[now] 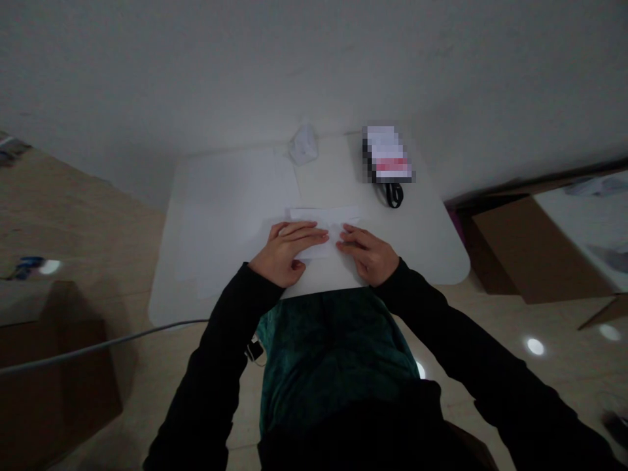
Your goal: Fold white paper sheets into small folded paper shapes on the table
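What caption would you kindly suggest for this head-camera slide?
Left hand and right hand rest on a folded white paper strip atop a rounded white table.

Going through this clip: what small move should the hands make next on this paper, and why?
Probably slide both hands outward along the folded white paper to press it flat. The left hand and right hand already rest on it, fingers pointing toward each other, so this seems the smallest useful move.
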Available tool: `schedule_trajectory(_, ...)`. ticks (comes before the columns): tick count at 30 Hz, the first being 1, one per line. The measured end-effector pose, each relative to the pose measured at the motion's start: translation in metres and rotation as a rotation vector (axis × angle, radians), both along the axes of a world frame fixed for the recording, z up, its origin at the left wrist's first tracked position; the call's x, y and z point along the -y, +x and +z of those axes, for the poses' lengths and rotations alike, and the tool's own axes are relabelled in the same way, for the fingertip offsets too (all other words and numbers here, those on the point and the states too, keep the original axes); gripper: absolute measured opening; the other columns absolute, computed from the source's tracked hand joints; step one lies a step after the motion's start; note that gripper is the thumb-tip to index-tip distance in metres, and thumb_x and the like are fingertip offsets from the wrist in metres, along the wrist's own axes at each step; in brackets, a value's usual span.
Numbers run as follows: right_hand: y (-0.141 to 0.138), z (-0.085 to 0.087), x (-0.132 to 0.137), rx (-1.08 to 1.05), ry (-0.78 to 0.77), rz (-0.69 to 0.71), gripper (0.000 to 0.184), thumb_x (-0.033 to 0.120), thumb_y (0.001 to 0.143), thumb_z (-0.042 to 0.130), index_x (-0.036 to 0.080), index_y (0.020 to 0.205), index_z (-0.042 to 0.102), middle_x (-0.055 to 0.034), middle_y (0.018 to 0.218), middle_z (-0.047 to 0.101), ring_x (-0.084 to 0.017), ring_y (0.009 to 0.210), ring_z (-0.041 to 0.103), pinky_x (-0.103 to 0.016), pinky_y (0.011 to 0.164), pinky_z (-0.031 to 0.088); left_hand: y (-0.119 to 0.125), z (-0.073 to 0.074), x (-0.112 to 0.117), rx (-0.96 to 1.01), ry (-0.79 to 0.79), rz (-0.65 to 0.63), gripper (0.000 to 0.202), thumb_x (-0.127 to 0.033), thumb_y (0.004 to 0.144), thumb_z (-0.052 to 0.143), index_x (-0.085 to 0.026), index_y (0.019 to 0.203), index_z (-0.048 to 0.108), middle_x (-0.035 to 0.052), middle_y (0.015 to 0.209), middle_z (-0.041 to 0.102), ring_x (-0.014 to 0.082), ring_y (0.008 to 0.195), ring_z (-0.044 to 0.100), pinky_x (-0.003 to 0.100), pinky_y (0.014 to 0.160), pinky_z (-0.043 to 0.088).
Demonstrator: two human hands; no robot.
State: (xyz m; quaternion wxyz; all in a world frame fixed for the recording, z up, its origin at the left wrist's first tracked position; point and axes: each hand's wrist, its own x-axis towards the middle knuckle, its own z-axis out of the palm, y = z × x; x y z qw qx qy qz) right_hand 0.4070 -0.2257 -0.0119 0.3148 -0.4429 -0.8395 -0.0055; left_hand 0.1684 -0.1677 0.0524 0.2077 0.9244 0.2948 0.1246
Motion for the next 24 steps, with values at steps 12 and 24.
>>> schedule_trajectory(12, -0.001, 0.005, 0.014, 0.205, -0.091, 0.135, 0.056, 0.001, 0.079, 0.056, 0.017, 0.133, 0.056, -0.0168, 0.148, 0.048, -0.029, 0.145, 0.034, -0.059, 0.117, 0.029, -0.015, -0.003, -0.028, 0.126, -0.247, -0.112, 0.025, -0.026, 0.091, 0.05, -0.029, 0.098, 0.074, 0.0024, 0.116, 0.073, 0.0177, 0.113, 0.066, 0.041, 0.1, 0.05)
schedule_trajectory(24, 0.004, -0.003, -0.001, 0.031, -0.104, 0.151, 0.042, 0.002, 0.084, 0.05, 0.024, 0.116, 0.068, -0.0072, 0.14, 0.059, -0.021, 0.138, 0.047, -0.053, 0.117, 0.032, -0.004, -0.016, -0.03, 0.259, -0.167, 0.035, 0.027, -0.046, 0.079, 0.072, -0.019, 0.075, 0.073, 0.0068, 0.099, 0.074, 0.0187, 0.094, 0.066, 0.035, 0.089, 0.051)
